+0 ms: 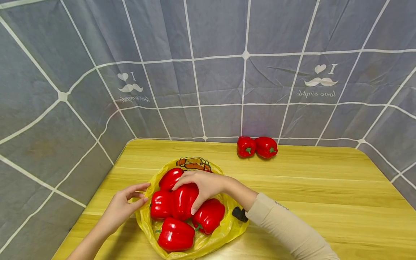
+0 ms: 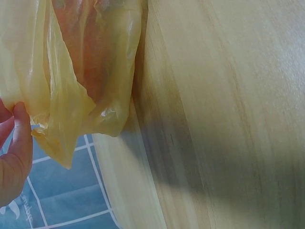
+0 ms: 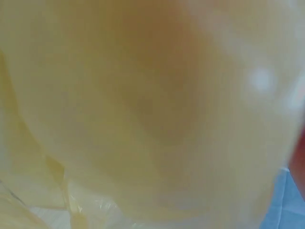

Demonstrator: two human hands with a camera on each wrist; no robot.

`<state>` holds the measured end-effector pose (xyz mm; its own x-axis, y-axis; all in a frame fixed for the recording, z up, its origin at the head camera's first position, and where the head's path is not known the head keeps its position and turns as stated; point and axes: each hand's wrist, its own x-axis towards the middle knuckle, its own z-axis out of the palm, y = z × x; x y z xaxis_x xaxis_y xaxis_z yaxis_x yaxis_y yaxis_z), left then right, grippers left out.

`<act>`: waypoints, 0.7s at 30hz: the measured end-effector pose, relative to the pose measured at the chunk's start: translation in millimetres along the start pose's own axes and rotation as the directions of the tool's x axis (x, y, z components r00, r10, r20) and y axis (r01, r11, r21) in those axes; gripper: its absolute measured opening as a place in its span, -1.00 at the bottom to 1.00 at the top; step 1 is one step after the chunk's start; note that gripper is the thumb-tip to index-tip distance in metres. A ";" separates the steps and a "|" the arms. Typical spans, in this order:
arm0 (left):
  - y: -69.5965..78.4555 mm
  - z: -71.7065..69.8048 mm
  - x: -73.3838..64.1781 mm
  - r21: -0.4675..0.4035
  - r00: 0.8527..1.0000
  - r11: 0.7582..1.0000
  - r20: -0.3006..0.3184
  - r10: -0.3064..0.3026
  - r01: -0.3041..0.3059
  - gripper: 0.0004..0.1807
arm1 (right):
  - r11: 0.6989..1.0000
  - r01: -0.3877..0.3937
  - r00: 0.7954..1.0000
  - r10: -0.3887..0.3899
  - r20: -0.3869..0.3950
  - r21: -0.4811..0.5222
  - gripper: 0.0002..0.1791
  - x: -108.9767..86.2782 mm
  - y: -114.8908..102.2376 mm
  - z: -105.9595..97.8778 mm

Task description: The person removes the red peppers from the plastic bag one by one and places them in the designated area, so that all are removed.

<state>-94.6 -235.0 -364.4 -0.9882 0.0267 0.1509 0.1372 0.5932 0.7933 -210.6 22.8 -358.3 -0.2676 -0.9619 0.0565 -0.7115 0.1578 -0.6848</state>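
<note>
A yellow plastic bag [image 1: 229, 231] lies wide open on the table, with several glossy red bell peppers inside. My right hand [image 1: 206, 184] reaches into it from the right, fingers and thumb curved round a bell pepper [image 1: 183, 204] in the middle. Other peppers surround that one, such as a pepper [image 1: 176, 234] at the front and another pepper [image 1: 212, 216] beside my thumb. On the left, my left hand [image 1: 125, 204] pinches the bag's edge; the left wrist view shows its fingertips [image 2: 20, 112] on the thin film. Blurred yellow film [image 3: 143, 119] covers most of the right wrist view.
Two more red peppers [image 1: 266, 147] stand side by side at the back of the wooden table [image 1: 318, 202]. A grey curtain [image 1: 221, 83] with white lines hangs behind the table and along its sides. A small black object [image 1: 239, 214] sits at my right wrist.
</note>
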 end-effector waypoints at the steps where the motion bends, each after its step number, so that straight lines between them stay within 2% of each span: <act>1: 0.1 0.1 0.1 -0.003 1.000 1.000 0.000 -0.001 0.001 -0.59 | 1.000 0.001 1.000 -0.001 -0.003 0.003 -0.24 -0.4 -0.3 -0.2; 14: 1.7 0.0 0.8 -0.010 1.000 1.000 0.008 -0.017 0.017 -0.58 | 0.999 -0.002 0.998 -0.001 -0.066 -0.050 -0.24 -8.0 -4.7 -7.4; 21: 1.1 0.4 0.1 0.006 1.000 1.000 0.001 0.008 -0.008 -0.59 | 1.000 0.003 0.995 -0.003 -0.098 -0.008 -0.24 -12.9 -8.4 -12.8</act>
<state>-94.6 -234.0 -363.7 -0.9872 0.0324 0.1564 0.1445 0.5978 0.7885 -209.5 36.8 -344.0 -0.3278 -0.9358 0.1300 -0.7171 0.1568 -0.6791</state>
